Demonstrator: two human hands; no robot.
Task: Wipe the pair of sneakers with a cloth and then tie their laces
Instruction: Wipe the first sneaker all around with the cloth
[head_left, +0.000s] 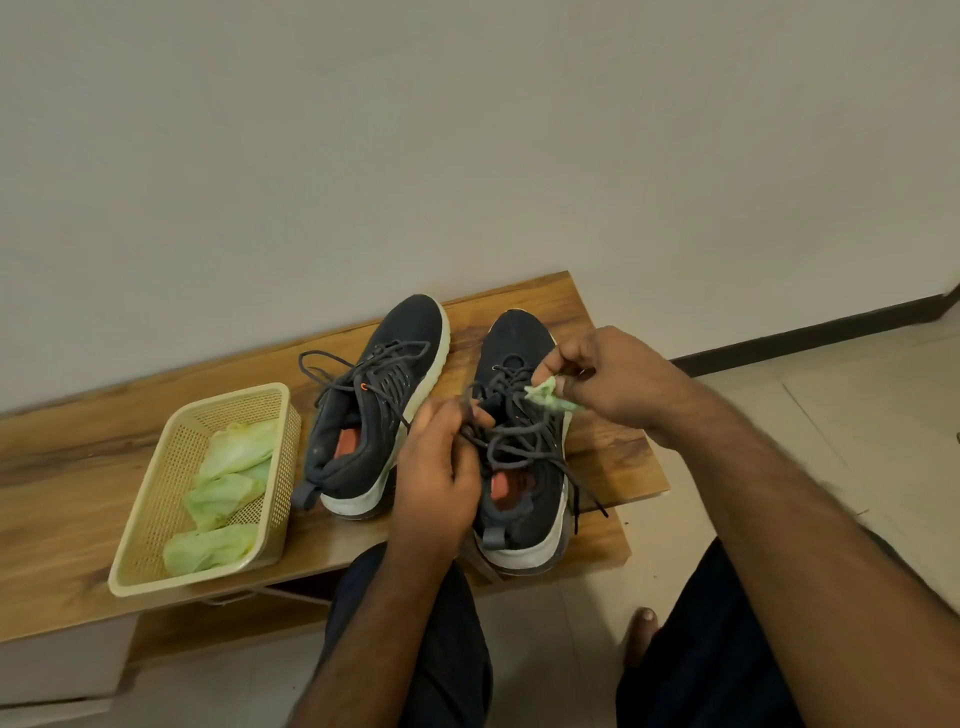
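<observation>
Two dark sneakers with white soles stand side by side on a low wooden table (78, 467), toes pointing at the wall. The left sneaker (379, 405) has loose, untied laces. My left hand (436, 478) holds the laces of the right sneaker (524, 457) beside its tongue. My right hand (613, 379) is over that shoe's laces and pinches a small crumpled green cloth (550, 397) between its fingers. Loose lace ends hang over the right sneaker's outer side.
A cream plastic basket (156, 519) at the table's left holds several more green cloths (228, 483). The wall runs close behind the table. My knees and a bare foot (641, 634) are on the tiled floor in front.
</observation>
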